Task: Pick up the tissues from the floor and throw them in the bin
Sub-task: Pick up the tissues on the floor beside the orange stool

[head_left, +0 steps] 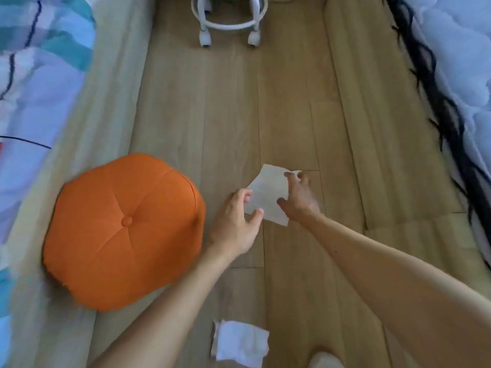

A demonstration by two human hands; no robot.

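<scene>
A flat white tissue lies on the wooden floor in the middle of the view. My left hand touches its left edge, thumb and fingers curled around that edge. My right hand rests on its right side with fingers spread over the sheet. Whether the tissue is lifted off the floor I cannot tell. A second, crumpled white tissue lies on the floor close to me, between my forearms. No bin is in view.
A round orange cushion stool stands just left of my left hand. Bedding runs along the left side, white quilted bedding and dark hair along the right. A white wheeled stool base stands at the far end.
</scene>
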